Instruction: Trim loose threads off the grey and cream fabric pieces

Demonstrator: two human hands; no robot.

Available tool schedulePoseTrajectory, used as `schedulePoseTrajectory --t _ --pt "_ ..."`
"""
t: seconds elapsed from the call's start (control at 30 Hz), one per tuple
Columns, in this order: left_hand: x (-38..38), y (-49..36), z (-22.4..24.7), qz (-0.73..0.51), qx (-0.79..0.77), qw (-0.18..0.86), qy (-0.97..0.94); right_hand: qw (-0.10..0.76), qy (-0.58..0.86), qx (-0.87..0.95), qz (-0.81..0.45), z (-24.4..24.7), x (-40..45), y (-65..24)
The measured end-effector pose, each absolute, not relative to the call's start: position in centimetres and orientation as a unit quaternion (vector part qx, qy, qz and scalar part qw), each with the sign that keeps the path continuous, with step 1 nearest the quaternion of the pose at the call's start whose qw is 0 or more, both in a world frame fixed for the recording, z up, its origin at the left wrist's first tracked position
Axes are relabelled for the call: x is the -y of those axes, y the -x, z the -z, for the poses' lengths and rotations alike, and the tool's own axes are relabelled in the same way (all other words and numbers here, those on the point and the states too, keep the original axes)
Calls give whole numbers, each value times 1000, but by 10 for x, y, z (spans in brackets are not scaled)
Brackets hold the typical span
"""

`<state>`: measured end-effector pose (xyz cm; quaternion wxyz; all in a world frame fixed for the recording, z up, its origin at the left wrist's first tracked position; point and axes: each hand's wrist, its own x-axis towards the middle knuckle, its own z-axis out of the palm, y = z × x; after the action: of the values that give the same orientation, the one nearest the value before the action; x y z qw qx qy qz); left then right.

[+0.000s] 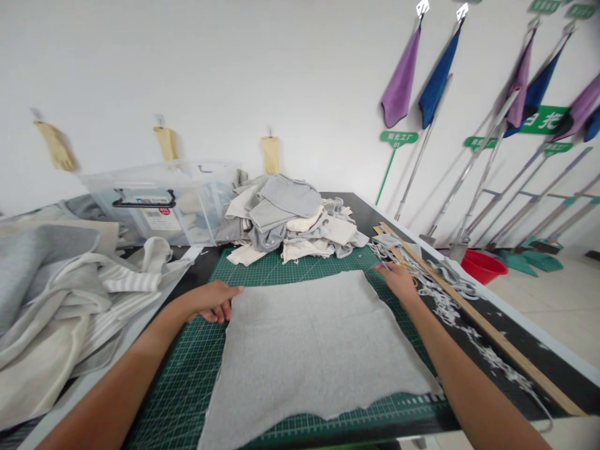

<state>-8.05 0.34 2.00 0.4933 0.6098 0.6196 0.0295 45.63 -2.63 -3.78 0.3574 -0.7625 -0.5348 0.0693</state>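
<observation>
A light grey fabric piece (314,350) lies spread over a green cutting mat (180,387) on the black bench (344,200); take it as the centre of the clock. At its 10 o'clock corner, the left hand (218,301) pinches the edge, with the thumb over the fabric and the other fingers curled. The right hand (397,281) is just beside the 1 o'clock corner, its fingers bent by a slim bluish item (385,266) too small to name; whether they grip it or the fabric, I cannot tell. At 12 o'clock, a heap of grey and cream fabric scraps (295,219) rests partly on the mat. A clear plastic storage box (187,215) stands at 10 o'clock, touching that heap, and a pile of grey, cream and striped fabric (70,300) spreads at 9 o'clock. From 1 round to 4 o'clock runs a long wooden strip (492,331), with pale fabric trimmings (445,306) alongside. A red basin (482,265) sits on the floor at 2 o'clock, beyond the bench.
</observation>
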Motion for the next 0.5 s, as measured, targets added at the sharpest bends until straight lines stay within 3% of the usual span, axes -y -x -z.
schedulePoseTrajectory --t 0.2,0.5 --pt "-1 77 -13 -225 -587 461 -626 345 789 506 -50 23 27 -450" --pt "-24 71 2 -288 -606 489 -558 303 639 690 -154 -57 29 -319"
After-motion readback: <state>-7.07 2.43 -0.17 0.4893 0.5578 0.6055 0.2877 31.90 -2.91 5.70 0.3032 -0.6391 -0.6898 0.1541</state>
